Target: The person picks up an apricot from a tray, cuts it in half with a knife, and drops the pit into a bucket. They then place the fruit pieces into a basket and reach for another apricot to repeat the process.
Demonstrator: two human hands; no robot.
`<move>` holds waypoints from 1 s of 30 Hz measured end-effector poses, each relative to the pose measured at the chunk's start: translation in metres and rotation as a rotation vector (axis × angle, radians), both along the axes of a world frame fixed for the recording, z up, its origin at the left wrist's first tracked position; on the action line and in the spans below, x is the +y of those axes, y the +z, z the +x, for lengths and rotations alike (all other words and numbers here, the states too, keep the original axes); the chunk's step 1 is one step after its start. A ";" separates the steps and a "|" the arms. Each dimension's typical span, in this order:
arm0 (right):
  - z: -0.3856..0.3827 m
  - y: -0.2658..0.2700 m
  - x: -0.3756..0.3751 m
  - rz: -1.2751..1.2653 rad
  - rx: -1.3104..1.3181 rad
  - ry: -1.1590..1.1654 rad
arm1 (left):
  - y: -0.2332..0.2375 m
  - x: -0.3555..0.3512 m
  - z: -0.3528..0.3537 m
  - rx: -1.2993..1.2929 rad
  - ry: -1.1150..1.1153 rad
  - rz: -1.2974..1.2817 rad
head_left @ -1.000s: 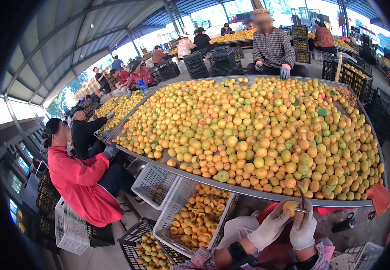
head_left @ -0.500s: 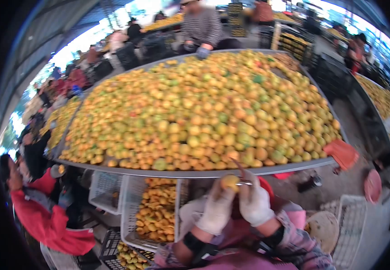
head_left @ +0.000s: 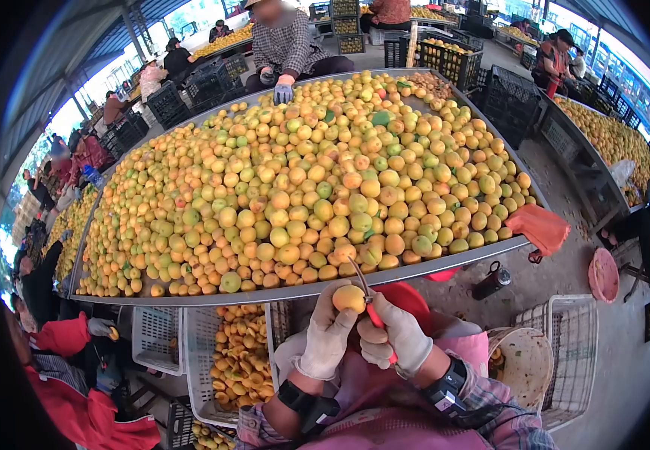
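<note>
My left hand, in a white glove, pinches a yellow-orange apricot just in front of the big table's edge. Gloved in white too, my right hand is wrapped round the red handle of a curved-bladed knife. The thin metal blade rises beside the apricot, its tip pointing up toward the fruit pile. Both hands are close together above my lap. Beyond them a heap of apricots covers the metal-rimmed table.
White crates, one with halved apricots, stand below on the left. A red basin, a bucket and a white crate are at the right. An orange cloth hangs over the table corner. Co-workers sit opposite and at left.
The knife's metal part has turned from lying across the apricot to standing upright beside it, and its red handle now shows. The apricot stays in my left hand. The whole view has shifted.
</note>
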State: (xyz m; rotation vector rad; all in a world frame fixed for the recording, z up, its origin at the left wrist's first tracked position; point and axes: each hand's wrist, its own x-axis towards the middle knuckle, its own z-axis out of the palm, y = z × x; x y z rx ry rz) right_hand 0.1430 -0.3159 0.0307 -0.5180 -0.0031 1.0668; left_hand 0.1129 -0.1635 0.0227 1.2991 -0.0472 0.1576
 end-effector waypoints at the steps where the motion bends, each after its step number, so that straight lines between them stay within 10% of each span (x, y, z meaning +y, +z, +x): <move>1: 0.001 0.000 -0.003 0.000 0.004 -0.002 | -0.005 0.001 -0.001 0.004 -0.002 0.000; 5: 0.001 0.019 -0.015 0.299 0.202 -0.096 | -0.025 0.006 -0.003 0.122 -0.001 -0.341; 8: 0.009 0.016 -0.012 -0.710 -0.564 -0.251 | -0.024 0.012 -0.007 0.177 -0.102 -0.615; 11: 0.007 -0.022 -0.010 -0.817 -1.364 -0.526 | -0.023 0.020 -0.004 0.190 -0.168 -0.695; 30: -0.026 0.011 -0.008 -1.302 -1.460 -0.255 | -0.011 0.005 -0.006 0.214 -0.249 -0.548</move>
